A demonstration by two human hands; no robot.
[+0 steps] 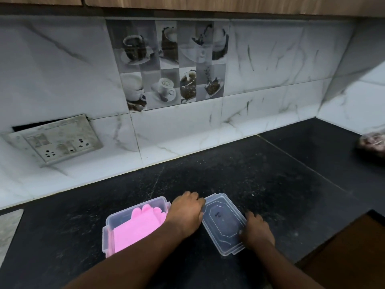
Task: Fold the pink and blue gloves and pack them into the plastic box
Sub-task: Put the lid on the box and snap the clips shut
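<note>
The left hand [186,213] gripped the far-left edge of the clear lid [224,224], while the right hand [257,231] pinched its near-right edge. To their left, the plastic box [110,223] stood open on the dark counter [270,184], the folded pink glove [137,226] inside; no blue glove was visible. Judged stage: closing. The lid needed lifting leftward and seating squarely. The protruding pink edge might obstruct the clips.
</note>
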